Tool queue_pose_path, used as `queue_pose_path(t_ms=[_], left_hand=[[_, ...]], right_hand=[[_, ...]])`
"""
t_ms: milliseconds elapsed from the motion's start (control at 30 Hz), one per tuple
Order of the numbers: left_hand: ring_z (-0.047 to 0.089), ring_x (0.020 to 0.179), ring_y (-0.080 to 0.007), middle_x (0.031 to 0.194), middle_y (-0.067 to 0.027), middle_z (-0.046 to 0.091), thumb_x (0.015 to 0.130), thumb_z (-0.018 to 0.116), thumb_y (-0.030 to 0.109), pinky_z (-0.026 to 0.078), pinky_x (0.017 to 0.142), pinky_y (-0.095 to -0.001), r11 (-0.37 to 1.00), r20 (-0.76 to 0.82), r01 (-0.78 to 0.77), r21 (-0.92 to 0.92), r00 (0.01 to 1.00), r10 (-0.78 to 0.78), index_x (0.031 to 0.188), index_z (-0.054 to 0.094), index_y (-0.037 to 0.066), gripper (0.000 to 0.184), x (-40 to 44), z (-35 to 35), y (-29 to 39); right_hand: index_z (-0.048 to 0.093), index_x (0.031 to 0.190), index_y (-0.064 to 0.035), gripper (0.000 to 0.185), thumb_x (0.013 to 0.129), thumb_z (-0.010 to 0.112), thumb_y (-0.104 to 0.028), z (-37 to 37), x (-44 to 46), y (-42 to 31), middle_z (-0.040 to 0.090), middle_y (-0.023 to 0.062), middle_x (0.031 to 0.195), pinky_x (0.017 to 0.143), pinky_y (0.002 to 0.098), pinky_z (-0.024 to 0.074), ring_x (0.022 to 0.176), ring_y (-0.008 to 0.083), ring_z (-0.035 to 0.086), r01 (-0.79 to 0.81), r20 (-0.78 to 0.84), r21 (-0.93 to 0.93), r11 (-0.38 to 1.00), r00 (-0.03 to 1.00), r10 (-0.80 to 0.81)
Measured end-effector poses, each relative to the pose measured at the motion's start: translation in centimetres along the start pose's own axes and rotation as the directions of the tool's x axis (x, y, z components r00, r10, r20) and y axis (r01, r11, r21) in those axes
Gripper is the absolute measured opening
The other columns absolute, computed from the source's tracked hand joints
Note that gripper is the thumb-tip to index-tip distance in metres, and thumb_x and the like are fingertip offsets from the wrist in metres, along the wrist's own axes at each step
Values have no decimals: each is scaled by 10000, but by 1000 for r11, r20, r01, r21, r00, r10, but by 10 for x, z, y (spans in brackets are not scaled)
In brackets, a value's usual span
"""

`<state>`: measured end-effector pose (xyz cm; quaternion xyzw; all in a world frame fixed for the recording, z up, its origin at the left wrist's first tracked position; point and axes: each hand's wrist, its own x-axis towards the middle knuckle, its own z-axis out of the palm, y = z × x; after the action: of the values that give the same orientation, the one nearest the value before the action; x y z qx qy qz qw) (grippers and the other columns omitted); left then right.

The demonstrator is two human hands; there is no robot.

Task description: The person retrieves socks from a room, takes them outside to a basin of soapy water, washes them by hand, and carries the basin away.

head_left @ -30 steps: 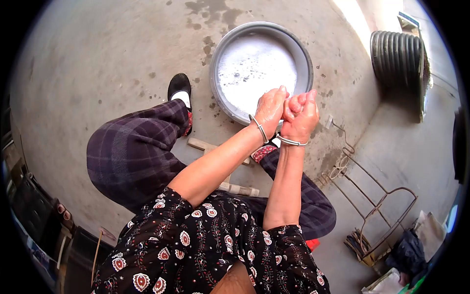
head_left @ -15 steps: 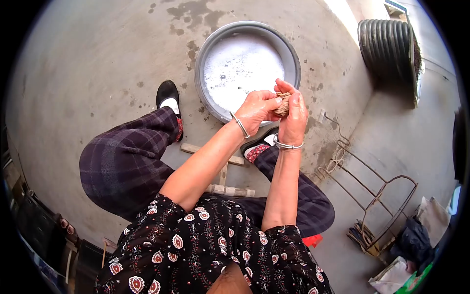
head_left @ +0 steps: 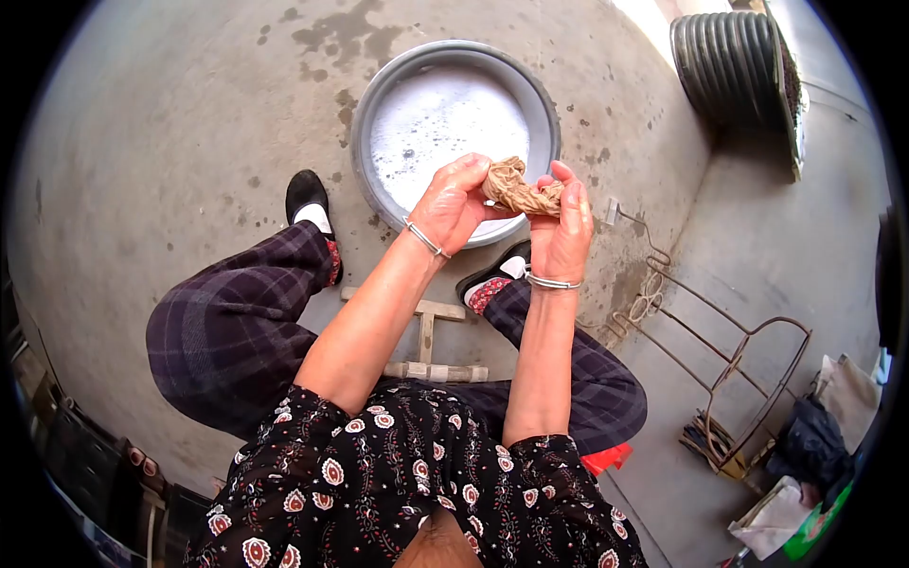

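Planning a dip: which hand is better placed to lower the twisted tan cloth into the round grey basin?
Probably the left hand: gripping one end of the cloth, it overlaps the basin in view, near the white suds. The right hand, at the other end, appears mostly outside the basin.

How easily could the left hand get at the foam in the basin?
Yes, probably: the left hand seems close to the basin, whose foam lies uncovered, though that hand holds brown cloth.

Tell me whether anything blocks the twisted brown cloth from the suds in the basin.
Nothing visible does. The left hand and right hand hold the twisted brown cloth, which appears over the near-right rim of the grey basin, the suds open beyond.
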<state>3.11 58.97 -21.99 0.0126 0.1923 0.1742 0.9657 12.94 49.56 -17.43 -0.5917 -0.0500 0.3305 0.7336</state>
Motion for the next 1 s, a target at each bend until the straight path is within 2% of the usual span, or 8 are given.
queue_pose_path(t_ms=[167,233,400,500,633,733,900,1000], left_hand=[[542,1009,-234,1080,-133,545,832,573,152,449,871,-413,998,38,-55,25,998,55,1139,456,-1,363,3,1,1],[535,1022,-246,1091,-146,537,817,589,130,435,897,-390,996,49,-89,28,995,88,1156,437,-11,398,5,-5,4],[507,1079,-288,1145,-188,508,804,598,110,400,955,-391,998,66,-58,-36,996,60,1146,416,-40,415,3,8,7],[505,1084,-280,1145,-191,509,804,594,106,390,967,-393,997,88,-71,-27,993,73,1115,430,-39,380,5,7,4],[505,1084,-261,1133,-186,518,804,591,101,385,972,-386,998,89,-68,15,994,67,1093,443,-35,352,4,6,-1],[520,1057,-234,1114,-169,534,818,578,116,392,961,-376,994,7,-82,69,997,82,1085,458,-25,325,4,8,2],[553,957,-188,1051,-127,576,836,568,146,422,877,-352,986,-169,-155,68,972,165,1060,512,21,263,6,-6,5],[553,954,-235,1072,-149,568,854,546,163,424,853,-375,984,-251,-174,37,951,178,1038,519,27,230,8,-8,4]], right_hand=[[484,1093,27,336,902,497,-249,0,-1,-6,530,52,843,742,289,451,774,129,509,-29,31,135,990,999,25],[509,1015,13,248,905,484,-208,-1,-4,-23,502,44,797,689,272,435,716,126,469,-36,47,326,945,999,21],[537,940,-3,157,873,536,-144,8,-5,-36,506,31,788,591,235,399,650,100,456,-27,0,-77,997,1000,27],[558,900,-16,180,822,627,-162,8,-7,-19,520,0,767,557,206,385,613,72,449,-99,-9,-400,911,994,105],[558,873,-12,214,748,701,-112,29,-14,2,557,-19,758,597,179,419,680,32,492,102,52,-592,800,995,-88],[549,861,-12,168,752,668,-58,23,-12,6,547,-18,729,564,174,408,634,36,487,15,-39,-572,820,998,-46],[513,845,-16,110,770,588,13,12,-13,-4,527,2,681,510,178,394,553,61,472,-22,-96,-310,950,995,-9],[482,866,-20,130,777,559,38,8,-18,-8,537,38,702,526,192,417,561,87,498,10,-107,-167,986,994,-29]])
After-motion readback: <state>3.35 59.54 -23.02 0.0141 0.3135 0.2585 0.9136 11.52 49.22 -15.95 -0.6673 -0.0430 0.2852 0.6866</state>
